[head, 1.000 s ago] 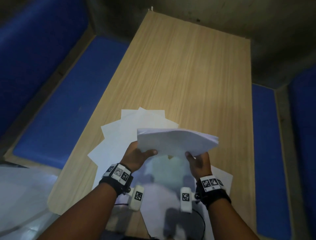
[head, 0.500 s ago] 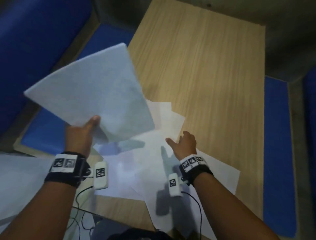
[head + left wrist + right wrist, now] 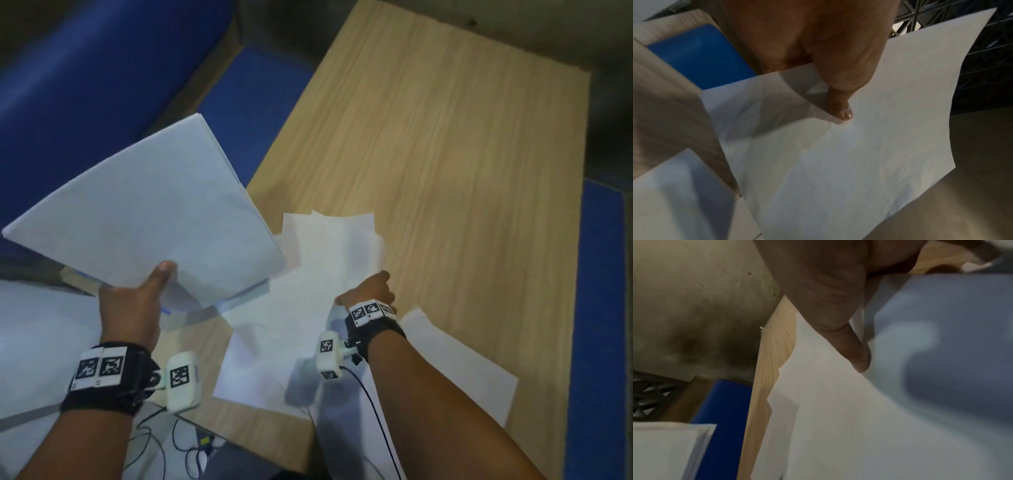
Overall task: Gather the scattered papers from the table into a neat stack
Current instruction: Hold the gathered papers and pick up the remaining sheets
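Observation:
My left hand (image 3: 161, 282) holds a stack of white papers (image 3: 144, 219) up in the air, left of the table and over the blue bench. Its thumb (image 3: 840, 104) presses on top of the stack (image 3: 859, 154), with the fingers hidden beneath. Several loose white sheets (image 3: 308, 291) lie overlapping on the wooden table (image 3: 445, 154) near its front edge. My right hand (image 3: 371, 291) is down on these sheets, fingers curled. In the right wrist view its thumb (image 3: 855, 353) pinches a sheet (image 3: 828, 418) whose edge lifts beside it, blurred.
Blue padded benches run along the left (image 3: 257, 102) and right (image 3: 596, 308) sides of the table. Black cables (image 3: 164, 442) hang below the front edge. A white surface (image 3: 34, 342) lies at lower left. The far half of the tabletop shows bare wood.
The stack, held in both hands over the pile a second ago, has swung left and up in my left hand alone. My right hand let go and dropped onto the loose sheets.

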Available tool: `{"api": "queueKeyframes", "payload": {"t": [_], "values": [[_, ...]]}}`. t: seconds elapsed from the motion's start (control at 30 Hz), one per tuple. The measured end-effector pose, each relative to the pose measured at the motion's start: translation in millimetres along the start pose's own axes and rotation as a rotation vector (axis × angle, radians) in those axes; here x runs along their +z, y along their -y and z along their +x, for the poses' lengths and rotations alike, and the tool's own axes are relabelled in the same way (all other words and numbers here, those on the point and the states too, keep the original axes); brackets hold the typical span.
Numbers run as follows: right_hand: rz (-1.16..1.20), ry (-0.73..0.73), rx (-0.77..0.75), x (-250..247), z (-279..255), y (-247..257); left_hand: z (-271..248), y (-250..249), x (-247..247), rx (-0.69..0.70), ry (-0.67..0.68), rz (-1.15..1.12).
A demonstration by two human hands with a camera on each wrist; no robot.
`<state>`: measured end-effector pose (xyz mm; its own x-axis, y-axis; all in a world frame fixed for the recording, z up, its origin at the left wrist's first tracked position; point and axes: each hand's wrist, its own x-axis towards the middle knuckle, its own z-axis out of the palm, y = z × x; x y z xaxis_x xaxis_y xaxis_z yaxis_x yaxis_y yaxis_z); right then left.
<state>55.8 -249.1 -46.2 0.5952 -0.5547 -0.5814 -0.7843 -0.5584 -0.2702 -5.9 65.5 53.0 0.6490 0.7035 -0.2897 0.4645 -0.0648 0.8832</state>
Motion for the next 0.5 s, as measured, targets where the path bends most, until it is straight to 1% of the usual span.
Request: {"api": "queueKeyframes", "payload": {"t": [0.07, 0.17, 0.23, 0.33, 0.4, 0.5], "values": [[0.09, 0.031, -0.011, -1, 3, -3, 5, 5, -6, 0.008, 0.003, -0.02], [0.26, 0.089, -0.13, -9, 2, -2, 10, 7, -12, 0.01, -0.011, -0.05], [0.397, 0.072, -0.193, -20, -1, -1, 13, 9, -14, 0.028, -0.016, -0.051], [0.516, 0.031, -0.308, -42, -4, 6, 16, 8, -17, 0.027, -0.025, -0.047], [0.605, 0.047, -0.346, -58, -6, 13, 17, 7, -19, 0.02, -0.037, -0.059], [0.648, 0.053, -0.374, -84, -3, 20, 17, 7, -25, 0.013, -0.041, -0.094]]}}
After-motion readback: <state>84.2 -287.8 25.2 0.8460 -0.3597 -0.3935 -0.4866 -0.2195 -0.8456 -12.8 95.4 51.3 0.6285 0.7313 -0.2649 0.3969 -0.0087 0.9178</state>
